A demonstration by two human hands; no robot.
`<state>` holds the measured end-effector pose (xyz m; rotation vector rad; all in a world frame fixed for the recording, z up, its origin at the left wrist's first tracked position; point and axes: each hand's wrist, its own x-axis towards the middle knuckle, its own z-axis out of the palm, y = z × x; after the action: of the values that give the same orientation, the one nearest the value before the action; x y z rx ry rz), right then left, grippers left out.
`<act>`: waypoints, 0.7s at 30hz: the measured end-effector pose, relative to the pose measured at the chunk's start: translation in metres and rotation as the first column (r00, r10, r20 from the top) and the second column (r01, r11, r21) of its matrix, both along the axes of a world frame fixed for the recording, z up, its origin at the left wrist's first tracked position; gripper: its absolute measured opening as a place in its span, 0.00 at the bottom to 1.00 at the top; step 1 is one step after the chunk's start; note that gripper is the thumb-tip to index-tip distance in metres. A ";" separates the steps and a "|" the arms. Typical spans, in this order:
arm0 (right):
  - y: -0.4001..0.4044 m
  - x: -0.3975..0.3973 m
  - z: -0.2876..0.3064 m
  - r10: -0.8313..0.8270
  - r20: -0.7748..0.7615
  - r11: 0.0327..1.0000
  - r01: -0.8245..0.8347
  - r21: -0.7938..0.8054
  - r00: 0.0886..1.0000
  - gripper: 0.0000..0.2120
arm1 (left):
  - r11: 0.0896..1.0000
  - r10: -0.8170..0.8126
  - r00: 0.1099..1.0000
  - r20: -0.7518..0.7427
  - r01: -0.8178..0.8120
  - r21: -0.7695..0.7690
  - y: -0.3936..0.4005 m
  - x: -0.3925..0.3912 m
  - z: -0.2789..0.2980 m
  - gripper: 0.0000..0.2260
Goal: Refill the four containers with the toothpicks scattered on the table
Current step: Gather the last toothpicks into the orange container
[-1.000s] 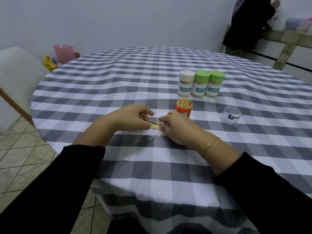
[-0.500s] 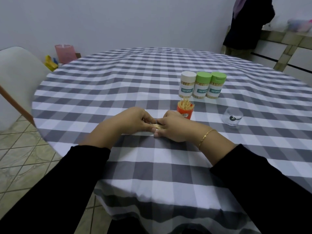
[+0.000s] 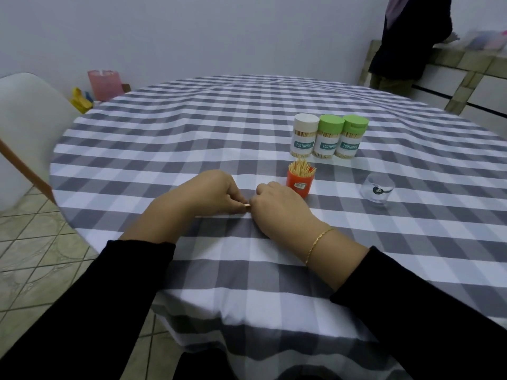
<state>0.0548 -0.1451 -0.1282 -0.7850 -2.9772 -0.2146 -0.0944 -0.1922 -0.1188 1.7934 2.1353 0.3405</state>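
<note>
1. Your left hand (image 3: 208, 194) and right hand (image 3: 279, 207) meet at the frame's center, fingers curled together on a small bundle of toothpicks (image 3: 247, 206) pressed low on the checked tablecloth (image 3: 192, 138).
2. The orange container (image 3: 299, 183), open and bristling with toothpicks, stands just right of your right hand.
3. Three lidded containers (image 3: 327, 139) sit in a touching row above it.
4. A clear lid (image 3: 378, 190) lies at right.
</note>
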 end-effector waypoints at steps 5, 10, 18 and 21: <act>-0.002 0.003 -0.003 -0.069 -0.052 0.995 0.065 -0.075 0.996 0.15 | 1.000 0.003 0.997 -0.071 -0.005 -0.018 0.006 0.007 0.001 0.06; -0.004 0.009 -0.005 -0.088 -0.124 0.994 0.080 -0.068 0.988 0.13 | 0.999 -0.001 1.000 -0.024 0.003 0.048 0.004 0.009 -0.001 0.06; 0.007 0.021 0.005 -0.274 -0.233 0.953 0.231 -0.197 0.933 0.09 | 0.977 0.060 0.935 0.350 -0.127 0.172 0.004 0.005 0.004 0.08; 0.015 0.035 0.021 -0.362 -0.379 0.904 0.221 -0.367 0.852 0.09 | 0.975 0.071 0.926 0.372 -0.143 0.168 0.011 0.010 0.011 0.13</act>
<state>0.0895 -0.1306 -0.1077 -1.1495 -2.4729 0.3875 -0.0847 -0.1815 -0.1081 1.5591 1.9900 0.8637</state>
